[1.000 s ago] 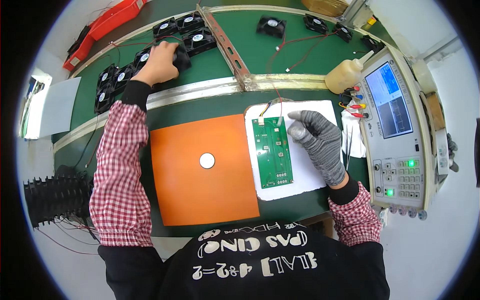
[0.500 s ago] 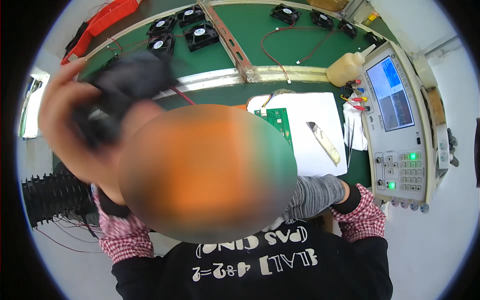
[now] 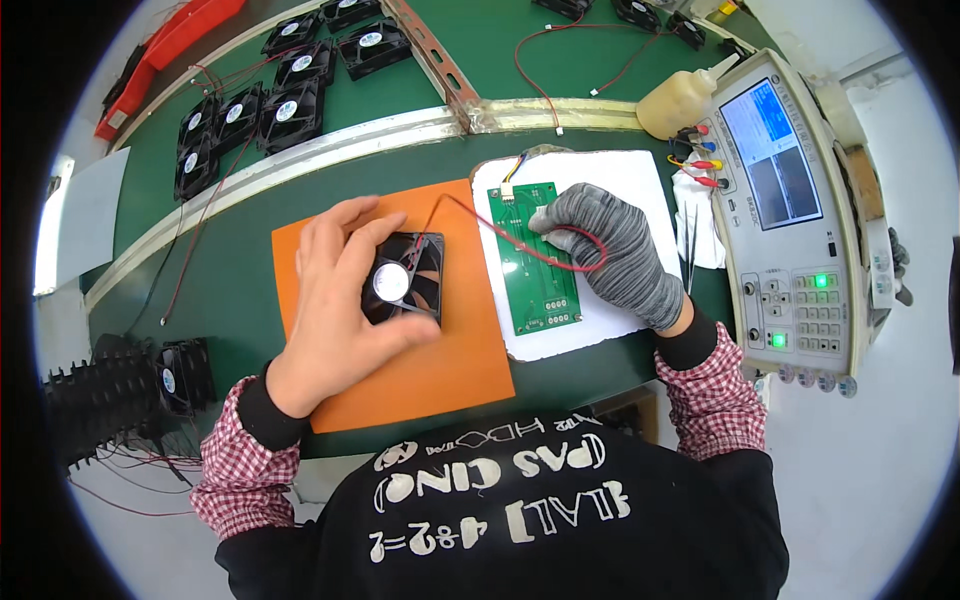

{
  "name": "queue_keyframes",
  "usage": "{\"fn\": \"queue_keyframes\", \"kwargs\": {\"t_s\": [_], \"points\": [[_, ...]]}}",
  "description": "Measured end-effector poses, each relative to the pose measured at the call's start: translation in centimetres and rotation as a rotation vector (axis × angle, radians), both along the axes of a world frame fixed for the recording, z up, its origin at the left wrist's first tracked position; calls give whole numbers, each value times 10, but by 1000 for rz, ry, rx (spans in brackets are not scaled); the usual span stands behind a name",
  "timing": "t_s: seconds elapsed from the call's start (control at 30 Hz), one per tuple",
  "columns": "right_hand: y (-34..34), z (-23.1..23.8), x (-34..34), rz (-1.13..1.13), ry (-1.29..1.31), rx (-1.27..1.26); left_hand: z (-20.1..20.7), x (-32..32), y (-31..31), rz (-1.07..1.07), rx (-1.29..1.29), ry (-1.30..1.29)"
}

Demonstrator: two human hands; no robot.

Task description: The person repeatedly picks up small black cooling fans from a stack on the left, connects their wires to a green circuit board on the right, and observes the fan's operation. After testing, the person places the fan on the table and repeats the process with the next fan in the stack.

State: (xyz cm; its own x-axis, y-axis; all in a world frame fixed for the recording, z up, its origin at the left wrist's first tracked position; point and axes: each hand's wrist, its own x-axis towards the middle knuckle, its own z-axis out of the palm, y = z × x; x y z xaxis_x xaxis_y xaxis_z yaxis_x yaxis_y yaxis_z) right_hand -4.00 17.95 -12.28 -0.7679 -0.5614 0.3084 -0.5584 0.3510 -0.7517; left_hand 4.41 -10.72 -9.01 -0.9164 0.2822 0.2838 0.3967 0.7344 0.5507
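A square black cooling fan (image 3: 425, 265) with a round white label lies on an orange mat (image 3: 440, 375). My bare left hand (image 3: 345, 295) spans it, fingers at its far edge and thumb along its near edge. A thin red wire (image 3: 490, 228) runs from the fan to the right and loops back. Its end is pinched in the fingertips of my grey-gloved right hand (image 3: 610, 250), over a green circuit board (image 3: 530, 285); the tip is hidden by the fingers. The board lies on a white sheet (image 3: 620, 345) and has a white plug with coloured leads at its far end.
Several black fans (image 3: 292, 113) stand at the far left behind a metal rail (image 3: 380, 152). A test instrument (image 3: 790, 230) with a lit screen stands right, beside a squeeze bottle (image 3: 680, 103) and tweezers (image 3: 690, 232). A black ribbed stack (image 3: 95, 405) is at the left edge.
My left hand, blurred and raised with a dark object, is now down around the fan. My right hand has come over the board. The utility knife on the white sheet no longer shows.
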Motion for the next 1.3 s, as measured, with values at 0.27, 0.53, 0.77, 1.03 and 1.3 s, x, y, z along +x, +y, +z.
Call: {"fn": "queue_keyframes", "kwargs": {"t_s": [0.27,0.53,0.77,1.03,1.3], "points": [[-4,-1,0,51,159,122,8,10,5,-84,-207,108],[8,-18,-1,5,29,-27,74,60,-2,-537,1163,-514],[-3,-12,0,33,40,-36,74,68,11,-193,1420,-491],[1,-13,3,-30,41,-243,59,-105,33,-234,-189,742],[3,-2,2,-216,40,-292,-3,-258,-72,336,-640,118]]}}
